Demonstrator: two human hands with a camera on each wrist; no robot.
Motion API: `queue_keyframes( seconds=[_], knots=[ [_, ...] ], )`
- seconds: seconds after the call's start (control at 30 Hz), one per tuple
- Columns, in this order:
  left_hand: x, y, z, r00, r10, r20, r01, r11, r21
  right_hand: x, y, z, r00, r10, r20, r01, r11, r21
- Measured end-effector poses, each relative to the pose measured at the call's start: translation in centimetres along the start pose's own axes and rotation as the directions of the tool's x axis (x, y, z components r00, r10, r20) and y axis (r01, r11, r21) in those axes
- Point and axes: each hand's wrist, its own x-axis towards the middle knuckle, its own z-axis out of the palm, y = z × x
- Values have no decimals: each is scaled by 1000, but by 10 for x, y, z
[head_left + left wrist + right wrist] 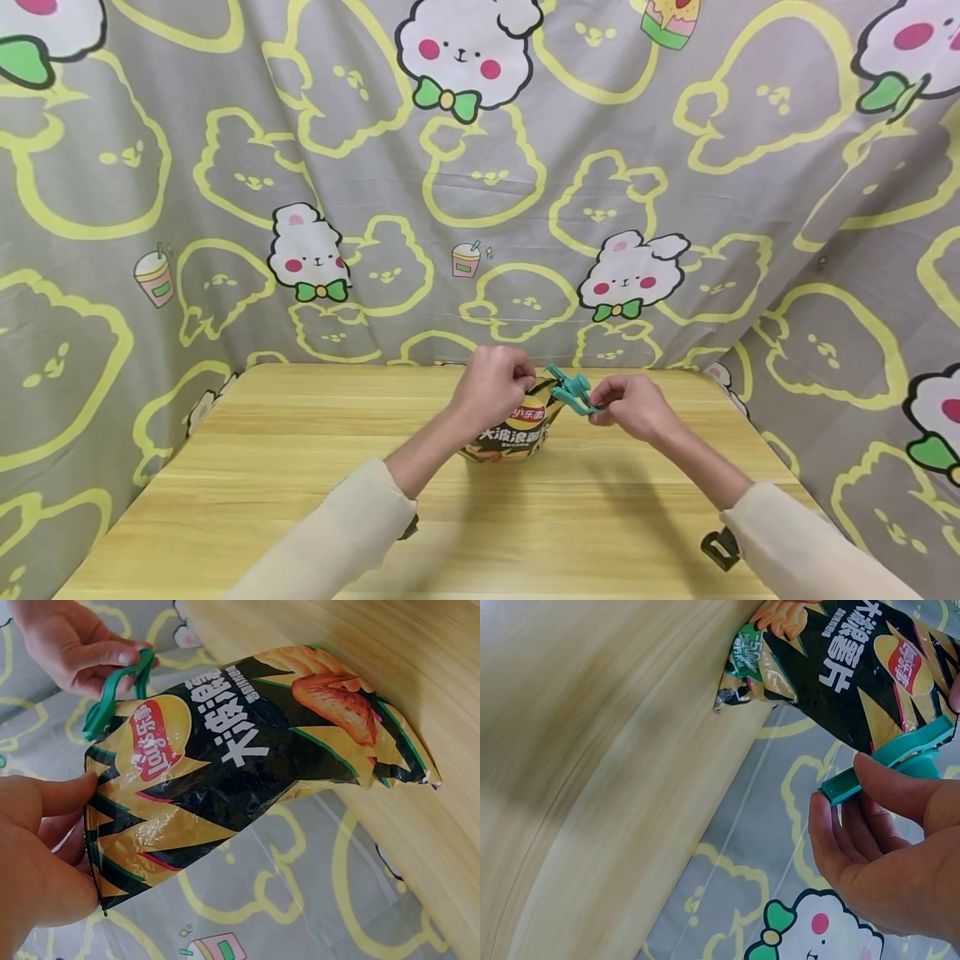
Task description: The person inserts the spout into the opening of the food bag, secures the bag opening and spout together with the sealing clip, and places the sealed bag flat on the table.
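Observation:
A black and gold bag of potato chips (510, 439) stands on the table, its top edge pinched by my left hand (487, 387). In the left wrist view the thumb of the left hand (37, 847) lies on the front of that edge. My right hand (636, 407) grips one end of a teal bag clip (574, 390). The clip (904, 754) lies at the other top corner of the bag (840, 667), where the right hand (900, 847) holds it between thumb and fingers. Whether it clamps the bag, I cannot tell.
The light wooden table (300, 475) extends around the bag. A grey curtain (360, 183) with yellow outlines and white cartoon animals hangs behind and beside it. A black wrist mount (722, 548) shows at the right sleeve.

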Motion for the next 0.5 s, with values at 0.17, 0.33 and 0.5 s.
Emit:
queue_keyframes(
  seconds=[0.17, 0.33, 0.5],
  knots=[
    [0, 0, 0, 1000, 1, 0, -1, 1000, -5, 2, -4, 3, 1000, -10, -13, 10, 1000, 6],
    [0, 1, -1, 1000, -2, -1, 2, 1000, -7, 4, -7, 5, 999, -32, -15, 33, 999, 8],
    [-1, 1, -1, 1000, -1, 1, 1, 1000, -8, 5, -9, 7, 999, -35, -17, 36, 999, 30]
  ],
)
